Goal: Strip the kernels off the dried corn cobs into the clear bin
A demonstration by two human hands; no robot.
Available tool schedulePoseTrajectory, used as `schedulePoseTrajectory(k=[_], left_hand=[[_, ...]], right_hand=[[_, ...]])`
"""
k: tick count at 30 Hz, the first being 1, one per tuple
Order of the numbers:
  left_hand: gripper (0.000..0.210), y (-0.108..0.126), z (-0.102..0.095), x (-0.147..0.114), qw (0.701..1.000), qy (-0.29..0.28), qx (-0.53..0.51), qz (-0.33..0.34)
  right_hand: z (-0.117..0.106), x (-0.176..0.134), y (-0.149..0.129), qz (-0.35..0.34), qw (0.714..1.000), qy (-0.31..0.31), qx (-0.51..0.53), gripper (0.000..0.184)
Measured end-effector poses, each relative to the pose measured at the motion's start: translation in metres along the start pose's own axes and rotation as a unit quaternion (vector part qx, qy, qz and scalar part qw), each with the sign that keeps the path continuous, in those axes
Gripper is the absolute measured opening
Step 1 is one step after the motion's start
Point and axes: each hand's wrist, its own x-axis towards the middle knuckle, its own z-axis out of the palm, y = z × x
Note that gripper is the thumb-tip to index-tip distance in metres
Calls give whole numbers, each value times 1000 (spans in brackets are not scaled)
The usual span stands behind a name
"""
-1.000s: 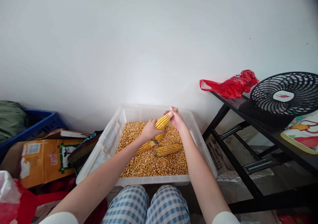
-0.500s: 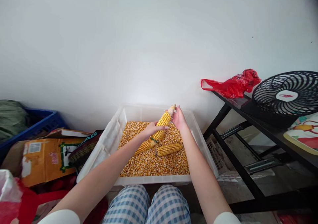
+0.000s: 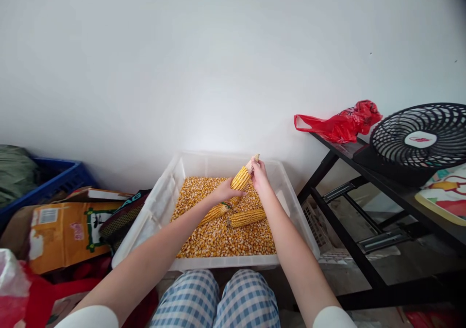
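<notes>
A yellow corn cob [image 3: 241, 178] is held tilted above the bin, its bare, pale tip pointing up and to the right. My left hand [image 3: 224, 190] is closed around its lower part. At the stripped tip, the fingers of my right hand [image 3: 259, 173] are closed on the cob. Beneath lie loose corn kernels [image 3: 225, 243], filling much of a translucent plastic bin [image 3: 153, 211]. Two more cobs rest on the kernels: one corn cob [image 3: 248, 218] at the right, and another cob [image 3: 213, 214] partly hidden by my left forearm.
To the right, a black table [image 3: 393, 187] carries a black fan [image 3: 418, 136] and a red plastic bag [image 3: 342, 124]. On the left are an orange cardboard box [image 3: 69, 231], a black mesh bag [image 3: 118, 221] and a blue crate [image 3: 69, 172]. A white wall [image 3: 218, 75] rises behind the bin.
My right hand's fingers have closed onto the cob's tip, having been spread beside it. More of the tip now looks bare. My left hand still holds the cob, slightly shifted.
</notes>
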Motion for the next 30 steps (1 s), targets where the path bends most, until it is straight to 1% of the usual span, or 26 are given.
schedulePoseTrajectory(k=[1, 2, 4, 5, 6, 7, 9, 11, 12, 13, 15, 17, 18, 20, 21, 23, 26, 28, 30], left_hand=[[61, 0, 0, -1, 999, -29, -16, -15], [58, 1, -1, -2, 996, -72, -48, -29], [51, 4, -1, -6, 978, -162, -120, -55], [48, 5, -1, -8, 967, -195, -147, -65], [47, 7, 0, -10, 960, -215, -164, -73], [47, 8, 1, -11, 957, -220, -171, -75], [49, 10, 4, -12, 967, -198, -152, -59], [52, 10, 6, -11, 983, -147, -105, -23], [52, 9, 7, -10, 990, -120, -76, -3], [51, 8, 8, -8, 995, -92, -44, 12], [49, 4, 10, -6, 999, -33, 36, 22], [48, -1, 14, -5, 990, 27, 135, 19], [47, -2, 17, -5, 981, 52, 185, 21], [45, -4, 24, -8, 960, 94, 262, 29], [44, -4, 28, -9, 952, 108, 283, 32], [45, -2, 35, -13, 948, 126, 291, 29], [45, 2, 38, -17, 963, 119, 239, 22], [44, 6, 36, -18, 978, 98, 183, 31], [43, 10, 31, -17, 992, 51, 109, 39]], right_hand=[[0, 0, -1, 5, 1000, 4, -4, 31], [0, -1, -2, 20, 1000, 3, -8, 31], [2, -3, -5, 73, 997, -13, -13, 32], [2, -5, -7, 100, 995, -25, -15, 33], [2, -6, -8, 119, 992, -34, -18, 33], [2, -6, -10, 124, 991, -35, -23, 32], [1, -7, -11, 94, 995, -12, -39, 27], [1, -6, -12, 67, 997, 10, -49, 23], [1, -6, -12, 66, 997, 15, -48, 22], [1, -6, -12, 78, 996, 16, -43, 22], [2, -8, -12, 129, 991, 20, -18, 27], [3, -10, -12, 169, 985, 35, 20, 36], [4, -12, -12, 172, 983, 45, 41, 40], [5, -15, -12, 143, 985, 64, 68, 44], [5, -16, -12, 125, 988, 70, 66, 45], [7, -17, -11, 97, 992, 67, 39, 48], [10, -18, -11, 43, 997, 61, -17, 50], [11, -17, -12, -2, 998, 62, -30, 49], [8, -13, -14, -29, 998, 54, -23, 50]])
